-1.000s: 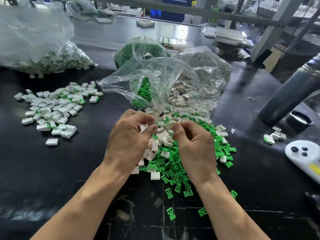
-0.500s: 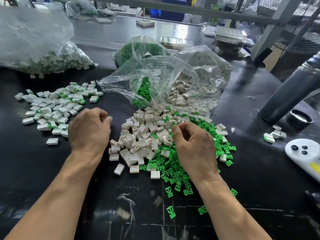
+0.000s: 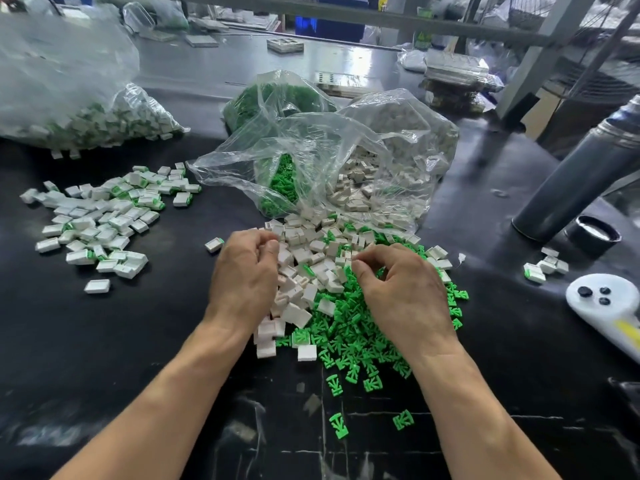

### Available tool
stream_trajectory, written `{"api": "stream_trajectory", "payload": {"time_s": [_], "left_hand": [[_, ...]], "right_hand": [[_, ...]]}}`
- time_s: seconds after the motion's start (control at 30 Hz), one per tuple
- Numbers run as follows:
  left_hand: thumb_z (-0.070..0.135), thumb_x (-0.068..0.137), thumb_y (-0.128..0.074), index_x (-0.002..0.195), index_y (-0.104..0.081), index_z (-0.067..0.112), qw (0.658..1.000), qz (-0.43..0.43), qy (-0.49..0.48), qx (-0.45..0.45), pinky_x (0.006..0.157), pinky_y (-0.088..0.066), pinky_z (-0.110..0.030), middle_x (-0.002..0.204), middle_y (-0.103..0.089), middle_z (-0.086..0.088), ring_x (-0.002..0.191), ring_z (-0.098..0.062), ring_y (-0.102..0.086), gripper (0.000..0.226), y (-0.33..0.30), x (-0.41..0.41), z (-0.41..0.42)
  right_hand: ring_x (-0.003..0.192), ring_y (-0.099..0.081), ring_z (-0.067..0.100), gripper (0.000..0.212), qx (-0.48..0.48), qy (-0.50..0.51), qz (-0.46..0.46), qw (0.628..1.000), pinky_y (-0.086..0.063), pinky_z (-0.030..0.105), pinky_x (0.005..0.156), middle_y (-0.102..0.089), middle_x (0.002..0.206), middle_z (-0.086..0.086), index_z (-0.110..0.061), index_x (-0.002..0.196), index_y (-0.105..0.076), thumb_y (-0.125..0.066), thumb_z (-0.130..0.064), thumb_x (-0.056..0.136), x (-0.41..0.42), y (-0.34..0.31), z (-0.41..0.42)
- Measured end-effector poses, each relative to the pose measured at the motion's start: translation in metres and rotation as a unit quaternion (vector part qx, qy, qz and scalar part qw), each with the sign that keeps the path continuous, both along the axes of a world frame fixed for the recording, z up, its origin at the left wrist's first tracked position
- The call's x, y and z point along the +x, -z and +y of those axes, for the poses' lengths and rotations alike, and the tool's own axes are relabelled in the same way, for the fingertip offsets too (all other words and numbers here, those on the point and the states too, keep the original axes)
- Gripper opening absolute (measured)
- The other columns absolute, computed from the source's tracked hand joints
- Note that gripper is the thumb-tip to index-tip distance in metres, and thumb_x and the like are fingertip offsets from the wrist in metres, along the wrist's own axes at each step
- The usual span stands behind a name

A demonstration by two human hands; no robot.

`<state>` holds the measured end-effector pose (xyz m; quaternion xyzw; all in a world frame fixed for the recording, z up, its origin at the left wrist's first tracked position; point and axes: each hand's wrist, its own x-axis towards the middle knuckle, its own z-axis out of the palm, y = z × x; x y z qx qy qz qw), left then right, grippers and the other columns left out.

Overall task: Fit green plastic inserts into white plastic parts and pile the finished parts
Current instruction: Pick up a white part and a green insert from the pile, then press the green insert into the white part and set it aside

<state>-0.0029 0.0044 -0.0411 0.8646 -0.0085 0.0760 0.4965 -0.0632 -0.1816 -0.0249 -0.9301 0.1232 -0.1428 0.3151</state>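
The left hand [image 3: 244, 275] lies knuckles up on the near left edge of the loose heap, its fingers curled down among the white plastic parts [image 3: 304, 271]; whether they hold one cannot be told. The right hand [image 3: 398, 289] has its fingers bent with thumb and forefinger drawn close together over the middle of the heap, and what sits between them is too small to make out. The white parts are small, boxy, matte shells with one open slotted side, tumbled at all angles. Against them on the right and near side spread the green plastic inserts [image 3: 360, 341], bright, flat, forked pieces, a few strays lying apart toward the table's near edge. One finished part [image 3: 214, 244] lies alone just left of the left hand; the pile of finished parts [image 3: 100, 220], white with green showing at one end, is well apart to the left on the black table [image 3: 104, 341]. Behind the heap slump crinkled clear plastic bags [image 3: 329, 161] holding more green and white pieces.
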Motion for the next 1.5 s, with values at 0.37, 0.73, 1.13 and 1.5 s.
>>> {"api": "stream_trajectory", "payload": {"time_s": [0.37, 0.73, 1.13, 1.5], "left_hand": [[0.039, 0.109, -0.042, 0.150, -0.049, 0.023, 0.995, 0.054, 0.029, 0.083, 0.126, -0.020, -0.046, 0.167, -0.029, -0.001, 0.154, -0.018, -0.024, 0.045, 0.003, 0.003, -0.005], [0.023, 0.103, -0.057, 0.123, -0.066, 0.028, 0.999, 0.011, 0.023, 0.045, 0.095, -0.052, -0.030, 0.131, -0.064, 0.003, 0.110, -0.010, -0.061, 0.023, -0.004, -0.002, 0.005], [0.034, 0.089, -0.077, 0.104, -0.071, 0.032, 0.989, -0.065, 0.037, 0.131, 0.102, -0.034, -0.030, 0.121, -0.060, 0.011, 0.116, -0.010, -0.050, 0.016, -0.003, -0.006, -0.001], [-0.003, 0.081, -0.077, 0.097, -0.072, 0.005, 0.928, 0.022, 0.174, -0.329, 0.067, -0.054, -0.016, 0.082, -0.074, 0.001, 0.074, -0.005, -0.068, 0.019, -0.026, -0.020, -0.014]], "right_hand": [[0.112, -0.046, 0.010, 0.024, -0.055, -0.041, 0.045, 0.997, -0.031, 0.027, 0.096, -0.052, 0.106, -0.015, -0.043, 0.122, -0.070, -0.067, -0.041, 0.098, 0.006, 0.003, -0.007], [0.101, -0.052, 0.008, 0.009, -0.042, -0.029, -0.031, 0.998, -0.036, 0.025, 0.091, -0.058, 0.100, -0.014, -0.031, 0.104, -0.070, -0.070, -0.032, 0.096, 0.007, 0.002, 0.000], [0.082, -0.068, -0.002, 0.011, 0.271, -0.036, -0.109, 0.956, -0.049, 0.010, 0.069, -0.074, 0.087, -0.015, -0.030, 0.101, -0.074, -0.073, -0.020, 0.096, 0.003, 0.003, 0.009], [0.064, -0.063, 0.017, 0.020, 0.573, -0.109, -0.117, 0.804, -0.048, 0.023, 0.047, -0.076, 0.090, 0.014, -0.013, 0.098, -0.074, -0.075, -0.019, 0.079, 0.003, -0.004, 0.014]]}}
